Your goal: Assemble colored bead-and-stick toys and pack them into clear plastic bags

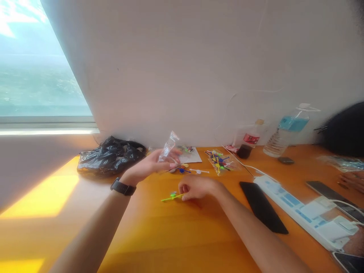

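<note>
My left hand (155, 163), with a black band on its wrist, is closed on a small clear plastic bag (168, 147) that sticks up above the fingers. Lower and to the right, my right hand (196, 187) pinches one end of a yellow-green plastic arrow spinner (170, 197) just over the table. Just beyond the hands lie a blue arrow spinner (182, 171) and a white arrow spinner (199, 171). Farther right is a clear bag of mixed coloured spinners (218, 162). My left fingers partly hide the small pieces behind them.
A black plastic bag (110, 157) lies at the back left. Along the wall stand a cola bottle (248, 140) and a large water bottle (284, 131). On the right are a dark phone (263, 206), a white power strip (292, 208) with chargers, and another person's hand (352, 181).
</note>
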Motion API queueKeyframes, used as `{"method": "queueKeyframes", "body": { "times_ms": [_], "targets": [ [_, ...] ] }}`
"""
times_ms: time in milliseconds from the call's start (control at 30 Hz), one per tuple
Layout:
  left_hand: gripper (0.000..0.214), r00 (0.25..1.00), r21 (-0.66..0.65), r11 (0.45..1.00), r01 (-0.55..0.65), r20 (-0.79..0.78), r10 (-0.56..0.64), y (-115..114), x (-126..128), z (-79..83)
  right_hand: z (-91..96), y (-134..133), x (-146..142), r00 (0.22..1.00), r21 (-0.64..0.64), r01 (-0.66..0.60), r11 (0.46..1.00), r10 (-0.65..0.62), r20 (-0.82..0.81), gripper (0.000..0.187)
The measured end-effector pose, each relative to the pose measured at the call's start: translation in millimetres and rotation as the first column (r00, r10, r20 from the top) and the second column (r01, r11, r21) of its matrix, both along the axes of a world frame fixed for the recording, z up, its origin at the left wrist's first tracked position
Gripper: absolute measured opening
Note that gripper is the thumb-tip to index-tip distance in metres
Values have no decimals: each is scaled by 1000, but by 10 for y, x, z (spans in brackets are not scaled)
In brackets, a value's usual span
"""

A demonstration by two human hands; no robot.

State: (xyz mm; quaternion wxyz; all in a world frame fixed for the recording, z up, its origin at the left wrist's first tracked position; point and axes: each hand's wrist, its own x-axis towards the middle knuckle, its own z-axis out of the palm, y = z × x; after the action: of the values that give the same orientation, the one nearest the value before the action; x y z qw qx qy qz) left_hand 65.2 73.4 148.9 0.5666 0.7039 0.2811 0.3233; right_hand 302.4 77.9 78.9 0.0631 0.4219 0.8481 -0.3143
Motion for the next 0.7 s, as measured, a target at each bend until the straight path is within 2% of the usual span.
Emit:
{"method": "queueKeyframes", "body": {
  "times_ms": [133, 267, 367, 467, 567, 633, 700],
  "targets": [
    [57, 1000, 4, 1000, 6, 5, -6, 15, -18, -9, 92, 71, 104, 993, 37, 27, 999, -23, -116, 19],
    [59, 1000, 29, 999, 26, 16, -27, 34, -35, -27, 276, 60, 186, 968, 39, 83, 996, -71, -240, 24],
    [55, 998, 48, 998, 26, 53, -29, 49, -44, -48, 449, 7, 259, 919, -46, 120, 992, -129, -374, 30],
    [58, 988, 24, 997, 78, 129, -81, 68, -55, -69, 607, -35, 368, 852, -114, 154, 981, -190, -488, 37],
    [63, 976, -17, 992, 127, 179, -121, 78, -67, -76, 733, -44, 498, 719, -108, 286, 952, -288, -632, 40],
    [61, 975, -44, 991, 129, 186, -119, 79, -65, -78, 810, -49, 561, 559, -103, 402, 910, -333, -760, 41],
    [59, 973, -57, 991, 121, 203, -107, 80, -47, -87, 891, -70, 570, 362, -86, 496, 864, -296, -884, 40]
  ]
}}
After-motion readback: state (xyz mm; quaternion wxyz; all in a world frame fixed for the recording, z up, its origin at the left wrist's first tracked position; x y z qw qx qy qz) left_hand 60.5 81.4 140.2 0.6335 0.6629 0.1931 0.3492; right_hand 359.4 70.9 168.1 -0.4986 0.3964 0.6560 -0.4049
